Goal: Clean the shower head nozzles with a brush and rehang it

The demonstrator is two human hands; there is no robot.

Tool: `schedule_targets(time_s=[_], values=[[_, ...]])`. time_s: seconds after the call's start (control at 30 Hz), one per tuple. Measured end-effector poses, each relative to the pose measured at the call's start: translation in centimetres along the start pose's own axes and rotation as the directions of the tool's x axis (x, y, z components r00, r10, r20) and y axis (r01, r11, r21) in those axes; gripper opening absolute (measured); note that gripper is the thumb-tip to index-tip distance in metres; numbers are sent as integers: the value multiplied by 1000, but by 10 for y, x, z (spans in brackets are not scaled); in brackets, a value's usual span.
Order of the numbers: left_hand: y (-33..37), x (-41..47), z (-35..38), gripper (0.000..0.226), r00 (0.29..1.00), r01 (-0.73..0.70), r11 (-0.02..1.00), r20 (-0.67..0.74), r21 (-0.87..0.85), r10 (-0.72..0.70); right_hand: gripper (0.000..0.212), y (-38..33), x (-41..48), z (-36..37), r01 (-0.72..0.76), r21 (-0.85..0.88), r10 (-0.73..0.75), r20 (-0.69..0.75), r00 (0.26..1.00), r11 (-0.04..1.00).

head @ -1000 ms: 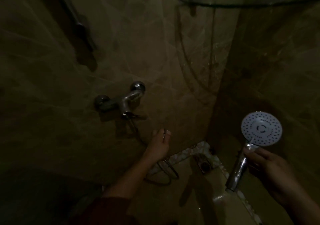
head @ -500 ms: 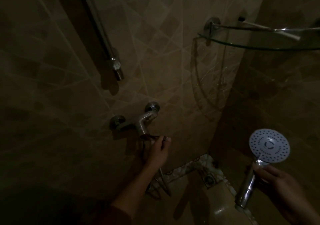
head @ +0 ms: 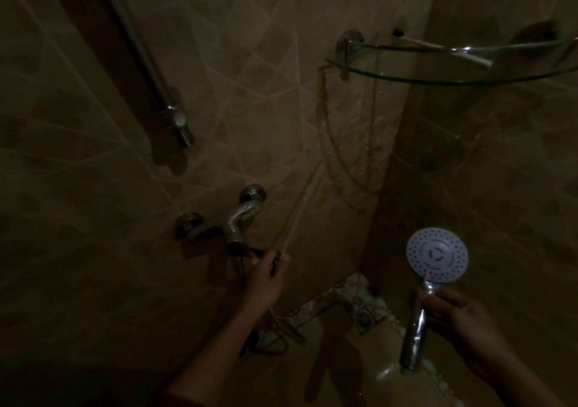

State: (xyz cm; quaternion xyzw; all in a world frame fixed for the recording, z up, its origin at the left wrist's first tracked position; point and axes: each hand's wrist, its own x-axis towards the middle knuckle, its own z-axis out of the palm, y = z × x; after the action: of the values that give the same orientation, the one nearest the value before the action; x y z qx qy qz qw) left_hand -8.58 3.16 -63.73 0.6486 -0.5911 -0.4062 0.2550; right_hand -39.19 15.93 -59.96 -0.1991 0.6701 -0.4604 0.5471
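Observation:
The shower head [head: 437, 254] has a round white face with many nozzle holes, turned up towards me, and a chrome handle [head: 414, 341]. My right hand [head: 459, 319] grips that handle at the lower right. My left hand [head: 268, 273] is at the chrome mixer tap [head: 230, 222] on the tiled wall, its fingers curled round the dark lever under the tap. A thin white stick-like object [head: 450, 50], perhaps a brush, lies on the glass corner shelf [head: 438, 80]. The light is very dim.
A chrome slide rail [head: 147, 59] runs down the wall at the upper left and ends in a bracket [head: 179, 121]. The hose [head: 283, 328] loops on the floor below the tap. A floor drain [head: 364, 317] sits in the corner.
My left hand has risen from near the floor to the tap and taken hold of its lever. The view has tilted up, showing the rail and shelf. My right hand still holds the shower head.

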Motion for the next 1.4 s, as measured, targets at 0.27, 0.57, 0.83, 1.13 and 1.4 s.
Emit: schedule_targets(time_s=[0.27,0.57,0.83,1.13,1.4], values=[[12,-17,61,29,966,-49,997,255,63,31,19,29,21,4,-87,66,91,-58,994,994],[26,-14,164,30,895,-225,946,434,234,105,26,76,90,-5,-166,217,197,-130,972,962],[25,23,213,43,879,-232,925,471,301,68,35,109,147,-17,-233,283,296,-206,933,930],[35,40,263,38,865,-311,843,498,439,60,27,140,196,-19,-239,325,316,-207,926,915],[37,47,291,39,845,-286,847,535,448,2,24,149,209,-29,-255,302,333,-243,911,919]])
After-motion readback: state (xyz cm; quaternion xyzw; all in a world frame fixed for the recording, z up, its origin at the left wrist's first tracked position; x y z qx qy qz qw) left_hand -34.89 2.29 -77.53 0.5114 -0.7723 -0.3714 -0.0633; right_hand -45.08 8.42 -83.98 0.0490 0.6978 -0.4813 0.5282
